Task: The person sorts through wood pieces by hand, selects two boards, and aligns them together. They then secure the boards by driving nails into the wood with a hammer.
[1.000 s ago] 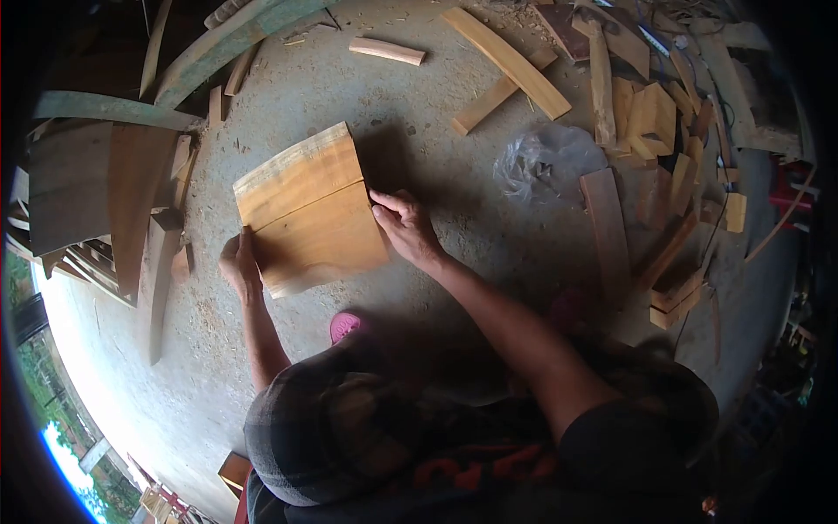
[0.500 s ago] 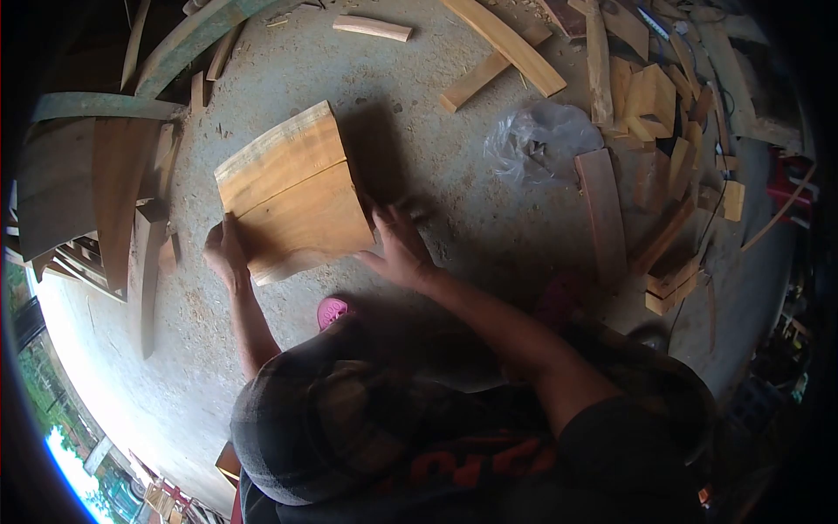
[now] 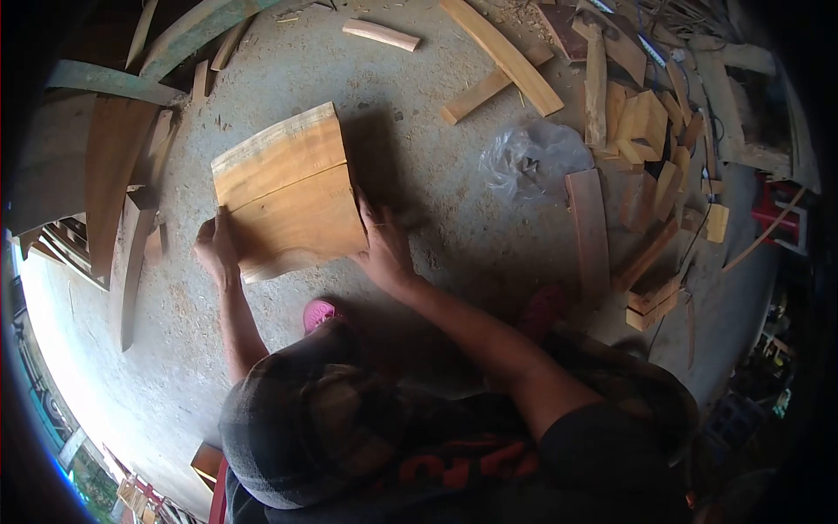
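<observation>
Dusty concrete floor (image 3: 436,227), scrap (image 3: 646,122) all round. Left hand (image 3: 216,249) + right hand (image 3: 381,246) grip wood panel (image 3: 288,196) by opposite edges, fingers pressed together. Prob best: even squeeze both sides, seam flush.

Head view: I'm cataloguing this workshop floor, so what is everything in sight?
wooden panel: one, tan, floor centre-left.
plastic bag: one, clear, right of panel.
short stick: one, pale, top centre.
crossed planks: two, yellowish, top centre.
offcut pile: many, yellow-brown, right.
leaning boards: several, brown, left.
shoe: one, pink, below panel.
concrete floor: one, grey, under everything.
left hand: one, grips panel's left edge.
right hand: one, flat against panel's right edge.
</observation>
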Demonstrator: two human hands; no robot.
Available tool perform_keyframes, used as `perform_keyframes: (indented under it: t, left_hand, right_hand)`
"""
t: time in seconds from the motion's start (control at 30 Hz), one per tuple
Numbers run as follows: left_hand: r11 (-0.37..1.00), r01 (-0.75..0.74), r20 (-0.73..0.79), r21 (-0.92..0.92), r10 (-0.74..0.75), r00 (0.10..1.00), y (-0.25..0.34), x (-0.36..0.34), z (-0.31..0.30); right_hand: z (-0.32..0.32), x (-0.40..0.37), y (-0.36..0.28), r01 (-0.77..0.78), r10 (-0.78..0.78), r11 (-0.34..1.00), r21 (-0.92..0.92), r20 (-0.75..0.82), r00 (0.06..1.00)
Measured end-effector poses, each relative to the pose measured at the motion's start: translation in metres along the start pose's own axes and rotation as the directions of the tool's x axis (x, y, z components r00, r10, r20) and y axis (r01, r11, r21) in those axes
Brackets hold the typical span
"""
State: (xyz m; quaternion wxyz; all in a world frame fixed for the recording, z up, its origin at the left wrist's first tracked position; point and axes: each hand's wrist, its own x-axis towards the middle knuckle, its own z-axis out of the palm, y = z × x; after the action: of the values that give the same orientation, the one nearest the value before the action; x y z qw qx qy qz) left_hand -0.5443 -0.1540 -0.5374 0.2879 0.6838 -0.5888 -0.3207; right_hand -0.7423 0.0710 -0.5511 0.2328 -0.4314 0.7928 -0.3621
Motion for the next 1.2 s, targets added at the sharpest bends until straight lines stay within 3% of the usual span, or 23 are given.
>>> perform_keyframes:
  t: [0.3,0.37,0.43,0.47,0.6,0.67,0.73,0.8,0.87,1.03,1.13,1.2]
  left_hand:
    - [0.996,0.012,-0.062,0.086,-0.007,0.998,0.018,-0.011,-0.001]
    - [0.997,0.015,-0.036,0.074,-0.013,0.999,0.015,-0.010,-0.002]
    - [0.999,0.027,-0.043,0.029,-0.025,0.999,0.011,-0.007,-0.001]
    - [1.000,0.025,-0.031,-0.009,-0.025,0.999,0.006,-0.006,-0.001]
    - [0.993,0.081,0.021,-0.089,-0.079,0.997,-0.003,-0.011,-0.006]
    - [0.984,0.052,0.037,-0.169,-0.046,0.998,-0.014,-0.013,-0.004]
    - [0.948,0.077,0.094,-0.308,-0.050,0.994,-0.009,-0.019,-0.006]
    - [0.937,0.110,0.136,-0.331,-0.068,0.988,0.013,-0.033,-0.015]
    - [0.883,0.123,0.193,-0.453,-0.038,0.981,0.004,-0.034,-0.014]
    - [0.875,0.178,0.187,-0.449,-0.102,0.977,-0.002,-0.039,-0.011]
    - [0.856,0.196,0.193,-0.479,-0.115,0.974,-0.009,-0.038,-0.004]
    - [0.847,0.135,0.164,-0.515,-0.057,0.985,-0.011,-0.037,-0.001]
  right_hand:
    - [-0.007,0.003,-0.006,-0.005,0.000,0.995,0.095,0.053,0.999]
    - [-0.009,0.004,-0.005,0.026,-0.034,0.993,0.114,0.064,0.997]
    - [-0.009,0.004,0.004,0.193,-0.190,0.976,0.098,-0.043,0.981]
    - [-0.010,0.004,0.010,0.214,-0.213,0.971,0.105,-0.021,0.977]
    - [-0.019,0.014,0.031,0.089,-0.082,0.989,0.122,-0.059,0.995]
    - [-0.034,0.030,0.003,-0.035,0.017,0.972,0.233,0.078,0.997]
    - [-0.030,0.045,-0.008,0.001,-0.020,0.974,0.228,0.083,0.996]
    - [-0.025,0.054,-0.020,0.035,-0.056,0.969,0.243,0.081,0.995]
    - [-0.021,0.059,-0.026,-0.012,-0.008,0.976,0.217,0.089,0.996]
    - [-0.010,0.058,-0.016,0.019,-0.032,0.950,0.310,0.039,0.999]
    - [-0.012,0.058,-0.013,-0.011,-0.011,0.962,0.273,0.080,0.997]
    - [-0.013,0.058,-0.015,-0.020,-0.003,0.963,0.268,0.087,0.996]
